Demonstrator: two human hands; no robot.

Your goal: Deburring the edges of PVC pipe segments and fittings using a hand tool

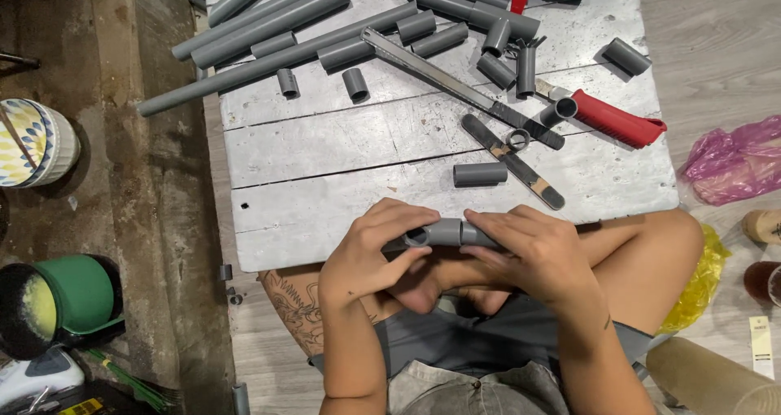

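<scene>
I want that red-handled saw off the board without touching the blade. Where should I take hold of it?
Grip the red handle of the saw, coming from the board's right edge: it is thick, lies flat and points that way, while the long blade runs up-left among loose pipe pieces.

Both hands meet at the near edge of the board (325, 150), the left hand (368, 256) and right hand (533, 252) closed around a pipe fitting (443, 233) between them. Just beyond it lies a short pipe piece (480, 174). A hacksaw (504, 98) crosses the board's right half towards the right edge. Long pipes (268, 37) lie across the far left corner, overhanging the left edge. A bag (732, 159) lies right of the board, and a pot (61, 297) stands on the floor to its left.
</scene>
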